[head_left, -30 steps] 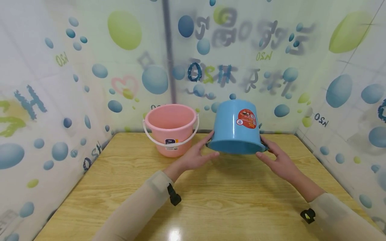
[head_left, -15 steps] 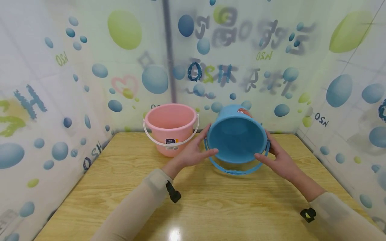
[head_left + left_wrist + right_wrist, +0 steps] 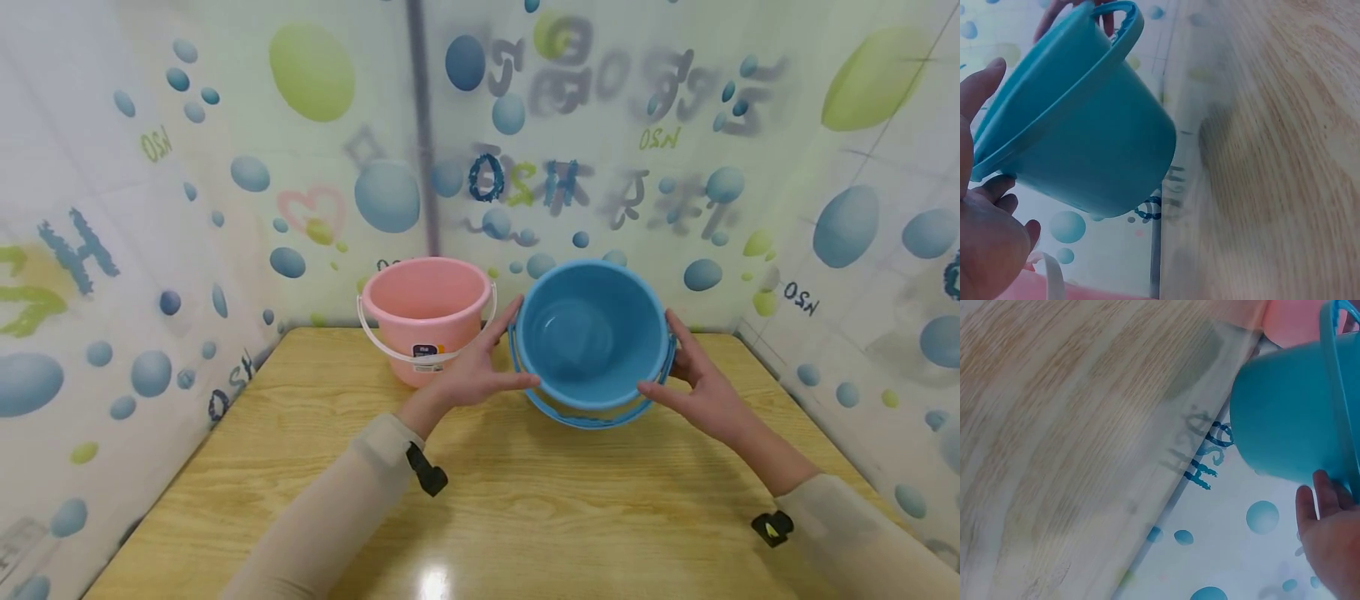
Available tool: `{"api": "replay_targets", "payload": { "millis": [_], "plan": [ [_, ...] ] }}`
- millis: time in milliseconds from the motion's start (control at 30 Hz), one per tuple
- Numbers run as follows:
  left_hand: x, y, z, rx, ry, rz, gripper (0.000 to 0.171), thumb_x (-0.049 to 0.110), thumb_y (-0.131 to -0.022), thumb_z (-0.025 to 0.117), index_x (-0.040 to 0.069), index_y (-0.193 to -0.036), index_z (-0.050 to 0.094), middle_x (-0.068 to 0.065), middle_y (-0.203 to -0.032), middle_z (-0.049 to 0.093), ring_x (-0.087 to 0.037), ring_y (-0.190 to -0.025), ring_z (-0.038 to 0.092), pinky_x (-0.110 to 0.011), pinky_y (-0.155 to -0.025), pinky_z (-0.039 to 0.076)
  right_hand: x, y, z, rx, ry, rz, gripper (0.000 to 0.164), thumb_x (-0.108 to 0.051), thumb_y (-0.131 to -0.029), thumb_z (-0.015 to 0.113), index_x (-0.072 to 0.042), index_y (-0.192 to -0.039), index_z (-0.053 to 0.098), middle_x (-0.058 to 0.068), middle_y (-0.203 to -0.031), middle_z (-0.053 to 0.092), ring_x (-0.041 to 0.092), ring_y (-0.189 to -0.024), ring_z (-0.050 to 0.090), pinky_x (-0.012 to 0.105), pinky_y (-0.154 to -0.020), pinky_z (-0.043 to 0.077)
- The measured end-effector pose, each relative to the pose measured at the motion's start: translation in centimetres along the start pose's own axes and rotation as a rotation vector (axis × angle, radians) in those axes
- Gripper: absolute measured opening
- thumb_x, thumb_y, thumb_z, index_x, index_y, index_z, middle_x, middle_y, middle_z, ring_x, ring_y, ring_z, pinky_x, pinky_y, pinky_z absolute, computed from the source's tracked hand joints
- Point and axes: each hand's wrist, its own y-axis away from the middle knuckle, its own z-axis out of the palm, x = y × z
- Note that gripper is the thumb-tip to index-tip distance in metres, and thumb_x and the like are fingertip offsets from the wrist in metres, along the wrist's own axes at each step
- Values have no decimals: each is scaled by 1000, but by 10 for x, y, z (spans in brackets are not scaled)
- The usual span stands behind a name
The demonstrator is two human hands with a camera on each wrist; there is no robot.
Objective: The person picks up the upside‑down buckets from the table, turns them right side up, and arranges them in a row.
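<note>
A blue plastic bucket (image 3: 588, 333) is held up between both hands, tilted so its open mouth faces me; its inside is bare. My left hand (image 3: 480, 371) grips the left side near the rim, thumb at the front and fingers behind. On the opposite side my right hand (image 3: 705, 392) grips it the same way. The blue handle (image 3: 592, 422) hangs loose below the rim. In the left wrist view the bucket (image 3: 1104, 150) hangs clear above the tabletop, and the right wrist view has the right fingers under its wall (image 3: 1285, 419).
A pink bucket (image 3: 393, 332) with a white handle (image 3: 375, 337) stands upright at the back left, close beside my left hand. The wooden table (image 3: 540, 508) reaches back to a patterned wall covering (image 3: 315, 167), which also runs along both sides.
The blue bucket has turned from nearly upside down, through its mouth facing forward, to its mouth tilted upward toward me. Its red label has gone out of sight. The pink bucket has stayed put.
</note>
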Motion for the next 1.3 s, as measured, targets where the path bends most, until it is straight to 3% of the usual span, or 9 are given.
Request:
{"api": "replay_targets", "payload": {
  "millis": [67, 167, 267, 333, 567, 767, 933, 1100, 1300],
  "plan": [
    [0, -1, -2, -1, 4, 13, 120, 33, -91, 93, 49, -175, 9, 14, -184, 19, -30, -171, 20, -69, -132, 29, 0, 1, 0, -11, 4, -4, 111, -13, -105, 75, -39, -176, -6, 29, -165, 50, 51, -144, 58, 13, -93, 56],
    [1, -1, -4, -1, 11, 37, 122, 30, -90, 94, 47, -176, 9, 11, -183, 22, -29, -171, 22, -70, -133, 27, -1, 1, 0, -19, 12, -20, 112, -12, -104, 77, -38, -177, -5, 27, -162, 55, 24, -138, 66, 14, -96, 55],
    [1, -1, -6, 2, 8, 46, 122, 29, -90, 94, 44, -177, 9, 10, -183, 23, -28, -171, 23, -70, -133, 27, 1, 0, 0, -24, 21, -40, 113, -12, -103, 78, -37, -178, -3, 27, -161, 56, -6, -128, 62, 13, -97, 54],
    [1, -1, -6, 4, 1, 47, 122, 28, -90, 94, 42, -177, 9, 10, -184, 22, -28, -171, 23, -69, -133, 28, 2, -2, 1, -23, 23, -54, 113, -11, -103, 79, -35, -178, -1, 29, -160, 56, -15, -122, 59, 12, -97, 54],
    [2, -3, -7, 17, -31, 62, 120, 28, -92, 92, 35, -178, 9, 8, -184, 21, -29, -170, 26, -65, -133, 30, 8, -5, 1, -3, 44, -76, 111, -9, -102, 79, -37, -178, 2, 29, -155, 61, -17, -120, 61, 11, -97, 53],
    [2, -6, -6, -1, 41, 62, 119, 31, -93, 90, 31, -179, 7, -1, -184, 25, -36, -166, 37, -60, -130, 39, 8, -5, 0, 21, 22, -107, 104, -5, -104, 75, -29, -179, 7, 35, -152, 60, -17, -120, 61, 12, -95, 56],
    [4, -8, -4, -18, 148, 29, 115, 29, -96, 86, 31, -179, 7, -8, -183, 25, -42, -163, 40, -58, -122, 49, 6, -7, -3, 36, -2, -103, 94, -5, -107, 70, -24, -179, 12, 39, -152, 58, -18, -118, 60, 15, -88, 60],
    [5, -9, -1, -31, 217, -19, 113, 35, -96, 84, 37, -178, 7, -10, -181, 28, -43, -162, 42, -58, -116, 54, 8, -10, -4, 48, 11, -116, 89, -5, -109, 67, -21, -179, 14, 40, -153, 57, -19, -118, 59, 13, -89, 58],
    [3, -11, 5, -28, 236, -86, 108, 46, -98, 80, 39, -178, 8, -8, -176, 34, -39, -156, 51, -55, -113, 58, 11, -12, -5, 54, 29, -122, 81, -8, -112, 63, -16, -178, 15, 39, -152, 58, -20, -119, 58, 9, -88, 56]
  ]
}}
